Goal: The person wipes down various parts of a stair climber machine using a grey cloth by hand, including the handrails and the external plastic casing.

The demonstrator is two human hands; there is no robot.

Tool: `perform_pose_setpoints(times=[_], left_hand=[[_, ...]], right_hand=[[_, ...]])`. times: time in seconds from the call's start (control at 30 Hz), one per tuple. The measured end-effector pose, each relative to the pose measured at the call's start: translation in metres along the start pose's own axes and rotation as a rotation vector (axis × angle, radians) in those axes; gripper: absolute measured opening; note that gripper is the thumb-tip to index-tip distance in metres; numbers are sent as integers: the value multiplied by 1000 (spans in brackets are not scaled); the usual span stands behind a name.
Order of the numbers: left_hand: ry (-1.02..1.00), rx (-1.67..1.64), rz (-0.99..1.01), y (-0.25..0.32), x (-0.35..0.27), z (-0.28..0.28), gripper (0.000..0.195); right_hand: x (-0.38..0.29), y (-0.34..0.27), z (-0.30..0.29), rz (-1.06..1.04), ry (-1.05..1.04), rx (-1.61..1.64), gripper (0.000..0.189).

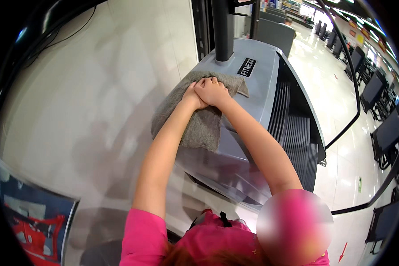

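A grey towel drapes over the top and left side of a grey stair climber machine. My left hand lies flat on the towel, largely covered by my right hand. The fingers of my right hand bend over the left, and both hands bear down together with arms stretched forward. Whether any fingers grip the cloth is hidden. One towel corner sticks out to the right of my hands, and its lower part hangs towards me.
A dark upright post rises beyond the towel. Black ribbed steps run along the machine's right side, with a curved black handrail outside them. Treadmills line the far right. A person is in the background. A printed panel is lower left.
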State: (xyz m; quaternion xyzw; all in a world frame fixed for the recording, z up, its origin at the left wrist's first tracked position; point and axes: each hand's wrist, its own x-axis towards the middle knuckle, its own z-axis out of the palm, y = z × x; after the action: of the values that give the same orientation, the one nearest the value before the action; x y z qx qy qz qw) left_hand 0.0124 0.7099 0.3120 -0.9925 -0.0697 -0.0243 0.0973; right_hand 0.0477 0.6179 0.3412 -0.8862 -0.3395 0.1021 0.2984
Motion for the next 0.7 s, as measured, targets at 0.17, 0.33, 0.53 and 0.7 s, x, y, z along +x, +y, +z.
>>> perform_pose_setpoints(times=[0.17, 0.33, 0.53, 0.7], left_hand=[[58, -137, 98, -1, 42, -1, 55], [-16, -282, -61, -31, 33, 6, 63], [36, -118, -45, -24, 23, 3, 63], [-6, -74, -100, -20, 5, 5, 67]], right_hand=[[59, 51, 16, -653, 566, -299, 30], [29, -10, 18, -115, 323, -70, 42], [28, -6, 14, -27, 137, -136, 55], [20, 12, 27, -190, 136, -211, 55]])
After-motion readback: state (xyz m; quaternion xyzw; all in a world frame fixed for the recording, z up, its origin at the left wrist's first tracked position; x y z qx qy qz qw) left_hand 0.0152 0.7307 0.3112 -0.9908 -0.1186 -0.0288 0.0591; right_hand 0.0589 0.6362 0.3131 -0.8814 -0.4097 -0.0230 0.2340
